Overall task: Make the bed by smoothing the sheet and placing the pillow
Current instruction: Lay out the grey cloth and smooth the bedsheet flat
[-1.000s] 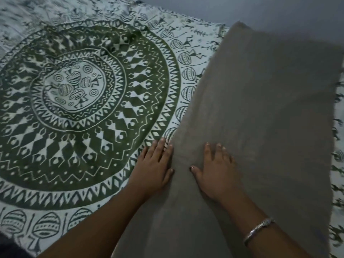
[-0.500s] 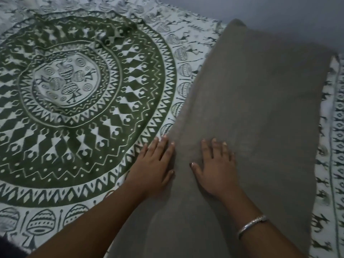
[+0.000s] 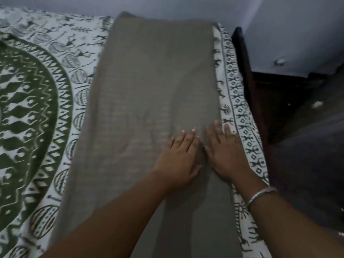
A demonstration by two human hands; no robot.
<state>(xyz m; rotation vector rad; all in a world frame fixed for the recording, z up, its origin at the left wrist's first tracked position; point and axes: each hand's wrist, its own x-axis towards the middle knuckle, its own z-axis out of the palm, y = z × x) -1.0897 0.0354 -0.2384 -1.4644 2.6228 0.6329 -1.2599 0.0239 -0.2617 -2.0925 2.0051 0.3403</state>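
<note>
A folded grey-brown blanket (image 3: 149, 94) lies lengthwise on the bed, over a white sheet (image 3: 37, 112) printed with a green mandala. My left hand (image 3: 178, 161) rests flat on the blanket, palm down, fingers apart. My right hand (image 3: 226, 155) lies flat beside it at the blanket's right edge, its fingertips reaching onto the sheet's patterned border (image 3: 240, 116). A silver bangle (image 3: 260, 196) circles my right wrist. No pillow is in view.
The bed's right edge runs past my right hand, with a dark wooden frame (image 3: 242, 58) and dark floor (image 3: 301, 146) beyond it. A pale wall (image 3: 186, 6) stands behind the head of the bed.
Both hands have slid right across the blanket, from its left edge to its right edge. The view has swung right, so the bed's right side and the floor now show.
</note>
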